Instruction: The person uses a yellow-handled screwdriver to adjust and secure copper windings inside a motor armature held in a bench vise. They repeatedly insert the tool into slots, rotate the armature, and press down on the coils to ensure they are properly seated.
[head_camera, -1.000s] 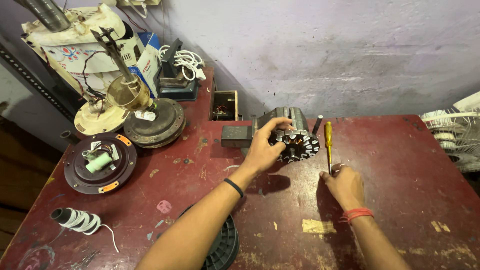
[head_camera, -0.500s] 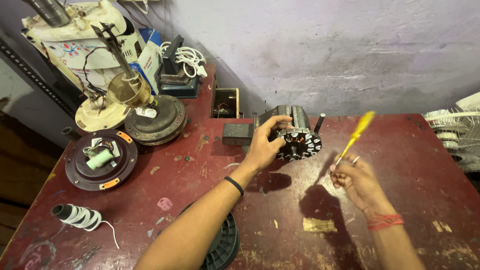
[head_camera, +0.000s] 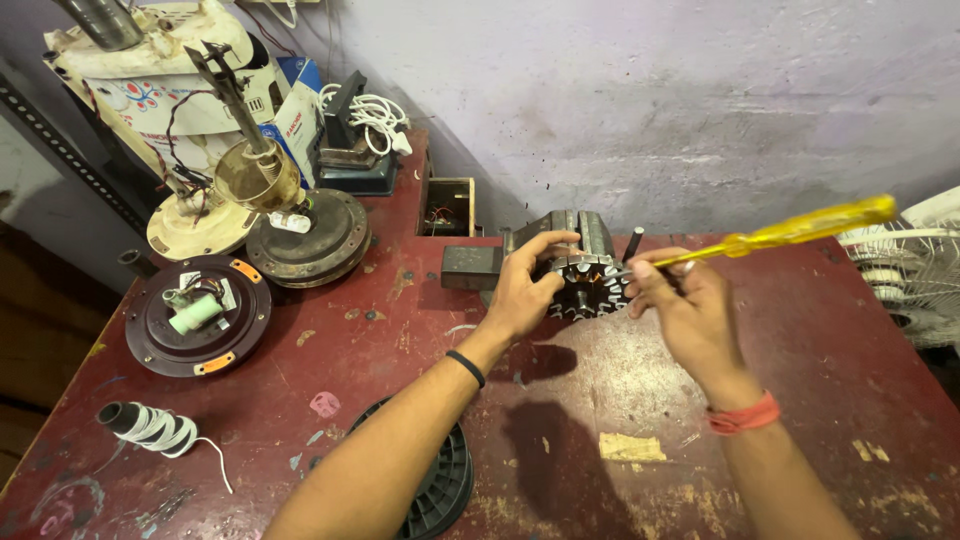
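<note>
Left hand (head_camera: 522, 290) grips toothed steel stator (head_camera: 585, 285); right hand (head_camera: 685, 305) holds translucent yellow screwdriver (head_camera: 800, 228).

Upper left's jammed with motor parts (head_camera: 305, 235), black spool (head_camera: 440, 490) blocks bottom center, table (head_camera: 830, 350) open on the right.

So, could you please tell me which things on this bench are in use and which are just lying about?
In use:
left hand steadying toothed stator core
right hand holding yellow screwdriver

Lying about:
round motor cover
wire spool
black reel
small box
</note>
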